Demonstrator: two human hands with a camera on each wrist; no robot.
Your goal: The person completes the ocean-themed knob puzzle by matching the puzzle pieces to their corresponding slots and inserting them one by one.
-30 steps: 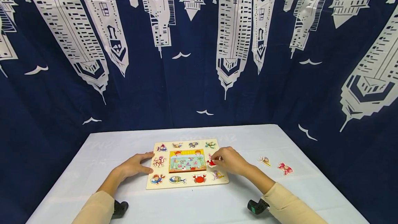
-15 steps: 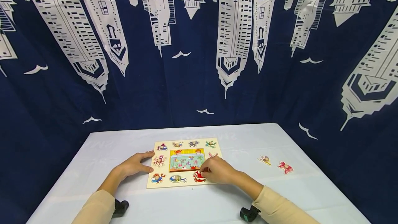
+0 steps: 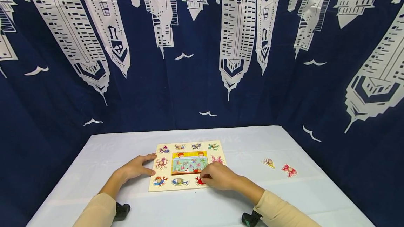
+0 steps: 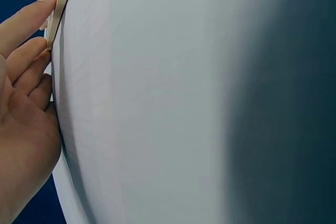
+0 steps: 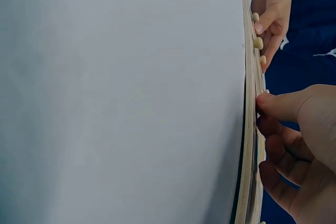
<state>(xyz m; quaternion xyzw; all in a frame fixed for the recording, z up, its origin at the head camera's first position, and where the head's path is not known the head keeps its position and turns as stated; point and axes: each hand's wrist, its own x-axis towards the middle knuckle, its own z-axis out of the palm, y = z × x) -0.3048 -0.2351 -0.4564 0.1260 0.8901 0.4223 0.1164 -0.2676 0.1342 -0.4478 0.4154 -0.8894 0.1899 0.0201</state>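
Note:
A wooden knob puzzle board with sea-animal pieces lies on the white table. My right hand pinches a red crab puzzle piece over the board's lower right, at the crab's place in the front row. In the right wrist view, the thumb and fingertips meet right at the board's face, with the piece mostly hidden. My left hand rests against the board's left edge, thumb and fingers spread. The left wrist view has these fingers touching the board edge.
To the right of the board lie two loose pieces, a small yellowish one and a pink starfish-shaped one. Black wrist devices sit under both forearms. A navy curtain with white buildings hangs behind the table.
My right hand has moved from the board's right side to its front row, carrying the crab piece toward me and left. The pink starfish picture is uncovered. My left hand stays put.

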